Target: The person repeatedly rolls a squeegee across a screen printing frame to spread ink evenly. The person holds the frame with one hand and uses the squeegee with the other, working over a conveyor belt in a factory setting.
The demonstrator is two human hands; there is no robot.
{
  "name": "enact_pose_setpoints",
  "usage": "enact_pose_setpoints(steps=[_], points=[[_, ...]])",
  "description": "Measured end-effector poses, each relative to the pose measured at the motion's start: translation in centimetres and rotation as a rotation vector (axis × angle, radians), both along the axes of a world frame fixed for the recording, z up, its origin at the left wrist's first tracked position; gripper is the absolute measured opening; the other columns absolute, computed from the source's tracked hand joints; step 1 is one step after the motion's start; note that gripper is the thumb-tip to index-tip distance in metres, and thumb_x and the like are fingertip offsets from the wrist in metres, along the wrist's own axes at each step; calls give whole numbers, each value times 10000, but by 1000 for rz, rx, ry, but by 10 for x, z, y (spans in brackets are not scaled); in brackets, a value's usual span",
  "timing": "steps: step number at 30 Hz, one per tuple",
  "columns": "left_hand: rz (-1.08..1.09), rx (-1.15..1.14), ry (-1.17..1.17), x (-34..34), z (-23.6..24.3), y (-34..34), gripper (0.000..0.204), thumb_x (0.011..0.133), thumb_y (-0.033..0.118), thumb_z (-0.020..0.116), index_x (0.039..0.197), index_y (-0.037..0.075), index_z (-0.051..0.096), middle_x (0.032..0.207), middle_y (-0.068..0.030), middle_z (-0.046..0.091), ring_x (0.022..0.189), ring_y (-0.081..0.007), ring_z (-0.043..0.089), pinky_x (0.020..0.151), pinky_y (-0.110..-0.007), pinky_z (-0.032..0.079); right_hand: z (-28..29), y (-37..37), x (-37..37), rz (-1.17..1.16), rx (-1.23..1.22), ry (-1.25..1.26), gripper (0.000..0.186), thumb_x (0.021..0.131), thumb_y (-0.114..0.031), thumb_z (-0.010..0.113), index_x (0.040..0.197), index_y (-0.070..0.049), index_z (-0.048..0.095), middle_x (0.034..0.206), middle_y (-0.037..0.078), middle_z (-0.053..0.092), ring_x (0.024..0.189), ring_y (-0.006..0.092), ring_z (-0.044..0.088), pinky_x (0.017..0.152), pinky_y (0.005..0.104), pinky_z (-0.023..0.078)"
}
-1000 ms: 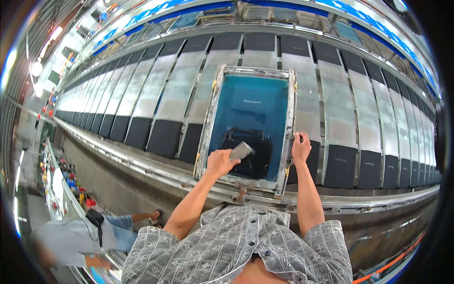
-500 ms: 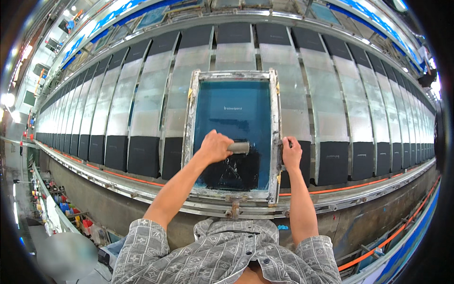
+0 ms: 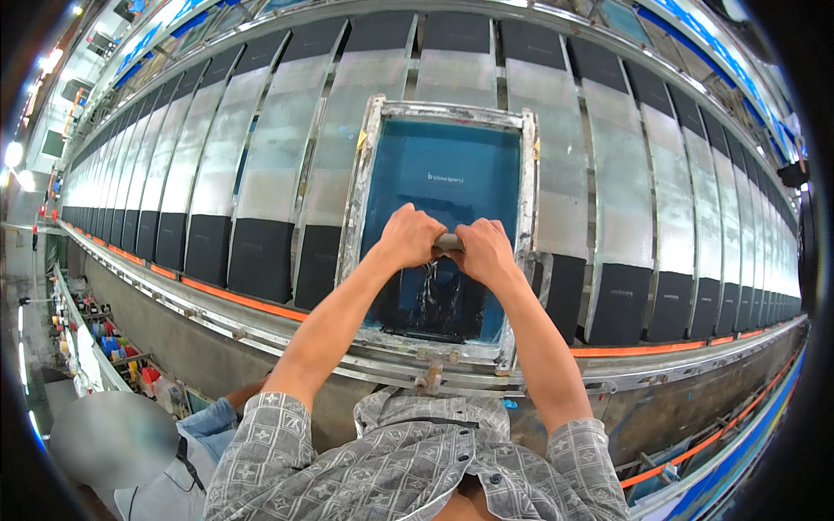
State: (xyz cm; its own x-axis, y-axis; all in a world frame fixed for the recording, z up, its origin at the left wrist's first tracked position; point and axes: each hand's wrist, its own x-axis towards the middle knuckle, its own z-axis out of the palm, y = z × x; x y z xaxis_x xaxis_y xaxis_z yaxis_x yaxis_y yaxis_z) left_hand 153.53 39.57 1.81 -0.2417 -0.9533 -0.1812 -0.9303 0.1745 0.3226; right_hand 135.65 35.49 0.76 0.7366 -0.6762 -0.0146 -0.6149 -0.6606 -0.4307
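Observation:
A printing screen with a pale, ink-stained metal frame (image 3: 528,187) and blue mesh (image 3: 447,149) lies in front of me. Across its middle, a squeegee (image 3: 448,242) with a grey rounded handle is gripped from both ends. My left hand (image 3: 412,237) is wrapped round the left end and my right hand (image 3: 486,249) round the right end, with a short stretch of handle showing between them. Its blade is mostly hidden under my hands. Glossy black ink (image 3: 465,304) is smeared over the lower mesh. Small white lettering shows on the upper mesh.
Long pale boards bearing black fabric pieces (image 3: 620,300) stretch away on both sides. A metal rail (image 3: 234,332) with an orange strip runs along the near edge. At the lower left, a person (image 3: 165,473) is close by, beside shelves of coloured containers (image 3: 117,352).
My right hand has left the frame's right side and taken hold of the squeegee beside my left hand. The whole view has shifted slightly.

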Motion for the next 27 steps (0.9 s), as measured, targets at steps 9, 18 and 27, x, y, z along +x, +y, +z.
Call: enact_pose_setpoints(steps=[9,18,27], points=[[-67,178,15,-27,5,90,117,654,212,737,745,166,678,748,-61,685,778,-248,669,784,-408,442,1,84,-31,101,177,-2,220,683,-222,761,767,-83,612,725,114,627,783,302,600,800,416,432],[6,89,-50,4,10,-14,92,687,212,720,754,164,678,772,-78,690,792,-271,666,777,-395,444,4,-19,6,21,100,9,195,736,-252,743,789,-95,640,733,141,640,771,333,619,757,436,444],[-77,145,53,-31,-2,104,144,657,242,730,767,163,680,718,-40,676,768,-249,662,769,-396,437,2,88,-40,57,306,-117,305,700,-282,791,844,-52,653,807,145,664,838,334,629,808,427,469]])
